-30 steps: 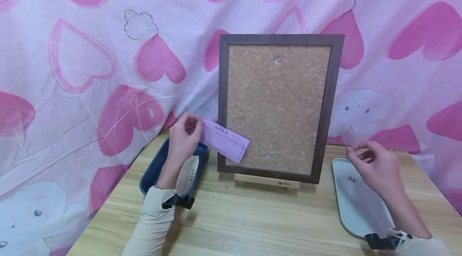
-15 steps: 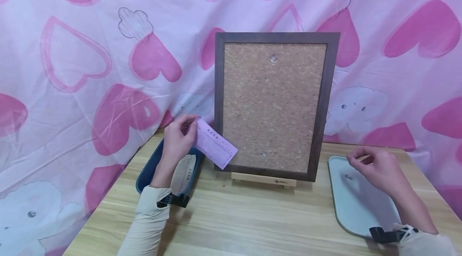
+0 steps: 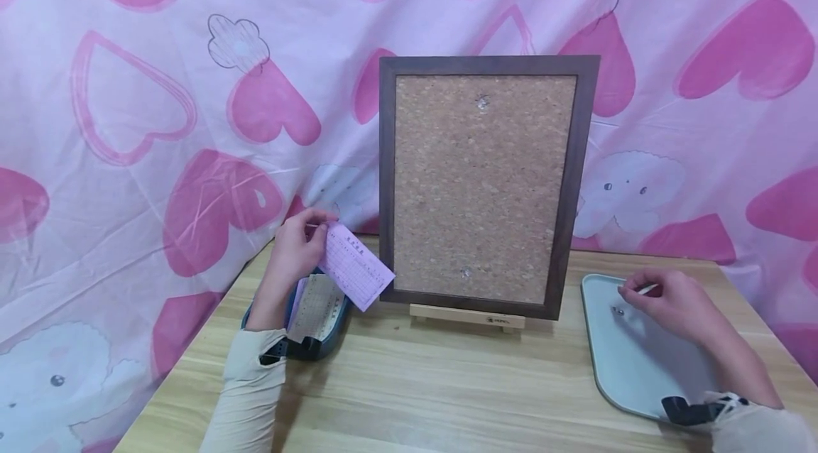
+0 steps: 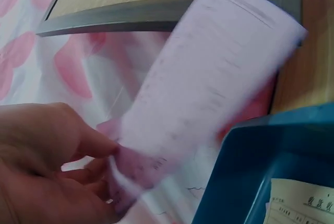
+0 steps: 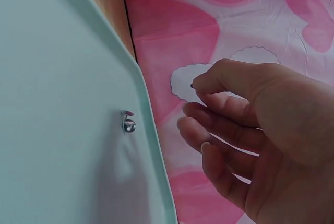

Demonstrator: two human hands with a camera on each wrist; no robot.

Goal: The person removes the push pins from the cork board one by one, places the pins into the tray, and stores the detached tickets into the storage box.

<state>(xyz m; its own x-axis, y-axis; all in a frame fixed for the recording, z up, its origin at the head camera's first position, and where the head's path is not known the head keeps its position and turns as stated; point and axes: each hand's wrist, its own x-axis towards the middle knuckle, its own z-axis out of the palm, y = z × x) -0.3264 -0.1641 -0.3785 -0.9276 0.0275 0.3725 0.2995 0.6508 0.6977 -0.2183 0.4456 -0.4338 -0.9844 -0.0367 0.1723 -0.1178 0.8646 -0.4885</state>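
My left hand (image 3: 297, 247) pinches a pink printed receipt slip (image 3: 358, 268) by one corner, between thumb and fingers. The slip slants down to the right, its far corner near the lower left of the cork board's frame (image 3: 386, 155). Below that hand stands a dark blue tray (image 4: 245, 151) with a cream receipt slip (image 4: 297, 203) in it. Over a pale green tray (image 3: 645, 368) hovers my right hand (image 3: 664, 300), its fingers loosely curled. Nothing shows between them in the right wrist view. Small silvery pins (image 5: 128, 124) lie in this tray near its edge.
The cork board (image 3: 482, 190) leans upright on a low wooden stand (image 3: 466, 316) at the back of the table (image 3: 447, 382). One shiny pin (image 3: 482, 103) sits near its top, another (image 3: 466, 273) near its bottom. A heart-patterned curtain (image 3: 147, 226) hangs behind.
The left hand, still pinching the pink slip, has moved left and down, away from the cork board, towards the blue tray. The right hand has barely moved over the green tray.
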